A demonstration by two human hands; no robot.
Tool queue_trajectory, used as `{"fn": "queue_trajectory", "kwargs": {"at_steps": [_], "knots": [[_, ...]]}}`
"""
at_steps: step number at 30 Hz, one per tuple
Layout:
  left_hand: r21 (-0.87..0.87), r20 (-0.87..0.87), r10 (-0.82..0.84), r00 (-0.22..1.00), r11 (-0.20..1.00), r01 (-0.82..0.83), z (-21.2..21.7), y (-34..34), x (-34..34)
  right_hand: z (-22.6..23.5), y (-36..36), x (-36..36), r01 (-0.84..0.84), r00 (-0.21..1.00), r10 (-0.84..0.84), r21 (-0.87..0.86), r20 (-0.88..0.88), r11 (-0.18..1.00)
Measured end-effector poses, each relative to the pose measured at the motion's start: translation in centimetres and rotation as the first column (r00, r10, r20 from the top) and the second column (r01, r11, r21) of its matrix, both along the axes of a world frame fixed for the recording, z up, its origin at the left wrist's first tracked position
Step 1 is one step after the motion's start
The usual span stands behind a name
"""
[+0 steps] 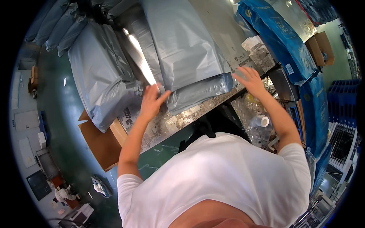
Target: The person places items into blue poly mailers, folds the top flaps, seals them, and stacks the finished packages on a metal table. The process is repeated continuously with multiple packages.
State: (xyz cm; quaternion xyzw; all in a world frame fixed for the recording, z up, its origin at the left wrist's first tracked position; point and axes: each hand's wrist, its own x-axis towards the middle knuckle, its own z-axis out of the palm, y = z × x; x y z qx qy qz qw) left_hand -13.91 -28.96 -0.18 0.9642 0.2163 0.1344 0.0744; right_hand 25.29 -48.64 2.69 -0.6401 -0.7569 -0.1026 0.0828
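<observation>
A large grey plastic mailing bag (186, 45) lies flat on the worktable in front of me, overlapping another grey bag (201, 93) at the near edge. My left hand (151, 102) hovers at the near left corner of these bags, thumb and fingers apart, holding nothing. On the other side, my right hand (251, 80) is by their near right corner, its fingers spread and nothing in them. Whether either hand touches the plastic I cannot tell. More grey bags (100, 64) are piled to the left of my left hand.
An opened cardboard box (99, 140) stands below the table's left end. Blue printed packages (279, 41) line the right side. A white tape roll (262, 121) sits among clear plastic scraps near my right forearm. Several grey parcels (57, 26) are stacked at the far left.
</observation>
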Motion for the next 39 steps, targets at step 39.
{"fn": "queue_trajectory", "kwargs": {"at_steps": [39], "knots": [[-0.921,0.318,0.908,0.272,0.227,0.318,17.2,5.7,5.4,4.5,20.2,-6.6,-0.159,-0.604,-0.15,-0.066,-0.783,0.985]]}}
